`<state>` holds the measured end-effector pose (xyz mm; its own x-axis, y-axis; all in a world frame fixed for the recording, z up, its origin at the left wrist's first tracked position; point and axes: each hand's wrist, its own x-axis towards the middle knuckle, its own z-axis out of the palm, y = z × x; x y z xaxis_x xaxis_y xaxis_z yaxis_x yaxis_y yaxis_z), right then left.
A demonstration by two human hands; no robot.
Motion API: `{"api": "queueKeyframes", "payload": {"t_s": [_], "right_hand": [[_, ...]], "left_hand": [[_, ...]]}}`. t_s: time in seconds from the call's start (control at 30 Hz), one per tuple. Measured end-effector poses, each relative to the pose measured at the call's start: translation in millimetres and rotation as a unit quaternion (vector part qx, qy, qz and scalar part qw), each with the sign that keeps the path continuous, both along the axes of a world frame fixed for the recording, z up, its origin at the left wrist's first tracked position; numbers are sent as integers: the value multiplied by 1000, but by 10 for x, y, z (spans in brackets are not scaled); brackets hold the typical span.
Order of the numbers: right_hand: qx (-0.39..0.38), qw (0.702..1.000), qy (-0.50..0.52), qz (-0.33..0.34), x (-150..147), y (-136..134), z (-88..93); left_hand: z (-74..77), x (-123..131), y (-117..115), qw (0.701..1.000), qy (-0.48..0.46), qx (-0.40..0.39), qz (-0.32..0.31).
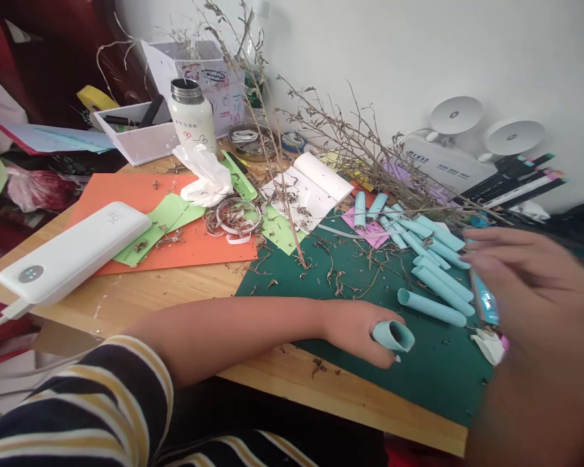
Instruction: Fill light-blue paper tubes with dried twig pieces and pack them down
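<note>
My left hand [363,334] is closed around a light blue rolled paper tube [393,336], whose open end faces right. It is above the front part of the green mat [311,292]. My right hand [540,292] is smeared by motion at the right edge, its fingers pointing left beside a pile of similar blue paper tubes [445,285]. Whether those fingers grip anything is unclear. Close under this hand lie a shiny blue packet [486,301] and a crumpled white scrap [488,347].
Dry twigs [340,123] lean along the wall, and leaf bits litter the mat. At left are a white power bank [75,253], orange paper [194,250] and an uncapped white bottle [193,120]. A white router [450,162] and several pens [520,185] stand at back right.
</note>
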<state>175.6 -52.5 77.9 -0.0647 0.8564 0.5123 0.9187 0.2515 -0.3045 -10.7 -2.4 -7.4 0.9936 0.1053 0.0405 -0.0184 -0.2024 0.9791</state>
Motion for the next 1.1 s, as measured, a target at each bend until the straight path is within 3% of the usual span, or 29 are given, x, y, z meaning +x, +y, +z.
{"api": "queueKeyframes", "payload": {"t_s": [0.1,0.2,0.33,0.47,0.53,0.83,1.1], "right_hand": [[9,992,44,-116,-38,243,-293],[-45,978,10,-204,-2,446,-484],[-155,973,-63,-161,-97,679,-529],[-307,924,-165,-155,-272,899,-553],[-344,906,-178,-173,-300,970,-596],[-312,919,-155,-184,-246,998,-803],[-284,931,-161,-165,-274,1023,-869]], "left_hand": [[-9,5,-10,1000,-5,-4,4],[-14,10,-15,1000,-9,-14,3],[-4,16,-16,1000,-13,-12,3],[13,15,-12,1000,0,-11,2],[19,12,-10,1000,-1,-11,4],[23,10,-17,1000,-13,-6,-2],[7,10,-22,1000,-12,-10,4]]}}
